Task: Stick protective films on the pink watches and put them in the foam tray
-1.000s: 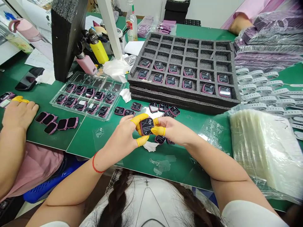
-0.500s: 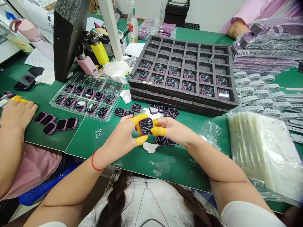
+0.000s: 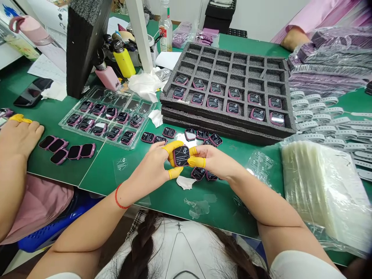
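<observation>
A smartwatch (image 3: 181,156) without a strap, purple-cased with a printed film over its black screen, is held above the table between both hands. My left hand (image 3: 152,164) grips its left side, yellow finger cots on thumb and fingertip. On its right edge, my right hand (image 3: 210,159) pinches with yellow-covered thumb and finger. Several more watch cases (image 3: 202,134) lie just beyond the hands, and a few (image 3: 198,173) rest beneath the right hand. A scrap of white tissue (image 3: 186,182) lies below the held watch.
Behind stands a stacked black foam tray (image 3: 226,130), its two front rows holding watches. A clear plastic tray (image 3: 130,145) with watches sits left. A co-worker's hand (image 3: 21,135) rests beside more watches. White straps (image 3: 316,116) and bagged film sheets (image 3: 325,186) are at right; peeled films (image 3: 200,207) lie in front.
The view has shifted slightly. Both hands keep hold of the same watch, with almost no change in grip.
</observation>
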Demonstrator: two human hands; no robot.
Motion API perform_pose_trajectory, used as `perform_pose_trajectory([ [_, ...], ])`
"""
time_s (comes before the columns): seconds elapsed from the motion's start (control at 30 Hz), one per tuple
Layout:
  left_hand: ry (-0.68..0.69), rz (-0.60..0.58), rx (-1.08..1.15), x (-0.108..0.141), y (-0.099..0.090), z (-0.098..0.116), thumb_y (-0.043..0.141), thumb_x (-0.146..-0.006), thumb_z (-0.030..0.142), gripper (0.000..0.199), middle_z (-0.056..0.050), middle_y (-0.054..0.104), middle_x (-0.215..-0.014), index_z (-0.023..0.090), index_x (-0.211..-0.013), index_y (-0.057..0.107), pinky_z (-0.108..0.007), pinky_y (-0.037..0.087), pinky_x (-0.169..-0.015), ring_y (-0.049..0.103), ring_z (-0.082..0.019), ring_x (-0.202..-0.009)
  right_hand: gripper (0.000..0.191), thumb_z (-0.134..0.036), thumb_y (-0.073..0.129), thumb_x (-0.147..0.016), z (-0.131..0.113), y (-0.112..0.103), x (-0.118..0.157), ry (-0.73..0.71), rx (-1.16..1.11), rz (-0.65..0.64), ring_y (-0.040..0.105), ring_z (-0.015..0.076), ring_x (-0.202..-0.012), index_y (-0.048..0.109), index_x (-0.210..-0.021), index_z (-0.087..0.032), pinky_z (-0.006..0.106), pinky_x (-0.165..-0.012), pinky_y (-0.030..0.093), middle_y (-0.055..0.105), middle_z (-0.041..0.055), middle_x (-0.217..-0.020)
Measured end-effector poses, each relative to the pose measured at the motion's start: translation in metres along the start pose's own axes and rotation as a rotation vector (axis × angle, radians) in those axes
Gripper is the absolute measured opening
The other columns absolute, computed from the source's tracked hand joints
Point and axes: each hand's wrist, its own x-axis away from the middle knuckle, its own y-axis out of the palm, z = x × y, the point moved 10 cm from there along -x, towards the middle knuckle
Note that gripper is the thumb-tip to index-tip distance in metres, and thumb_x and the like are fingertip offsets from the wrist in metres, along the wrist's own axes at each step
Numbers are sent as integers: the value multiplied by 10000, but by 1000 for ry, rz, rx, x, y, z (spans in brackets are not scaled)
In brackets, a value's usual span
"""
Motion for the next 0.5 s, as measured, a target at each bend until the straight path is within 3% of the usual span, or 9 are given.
perform_pose_trajectory([
  [0.13,11,-26,21,-2,2,1,651,-796,214,462,-47,664,-966,163,-1246,560,-382,473,-968,602,-221,-1011,143,-215,773,-619,1,2,-2,-11,-8,-14,532,105,-697,700,-721,-147,253,-708,418,650,-7,-699],
  [0.33,-13,-28,22,-1,0,-4,650,-802,257,450,-60,651,-1080,201,-1240,563,-388,488,-946,614,-218,-995,164,-222,795,-613,1,0,-4,-32,-44,-43,555,102,-702,695,-717,-145,247,-716,438,658,-4,-700],
  [0.5,-41,-44,45,0,9,-12,644,-806,274,455,-77,646,-1128,192,-1246,563,-390,484,-961,573,-244,-1103,240,-361,758,-695,-2,0,-7,-78,89,-42,579,110,-725,677,-781,-152,262,-738,475,664,4,-746],
])
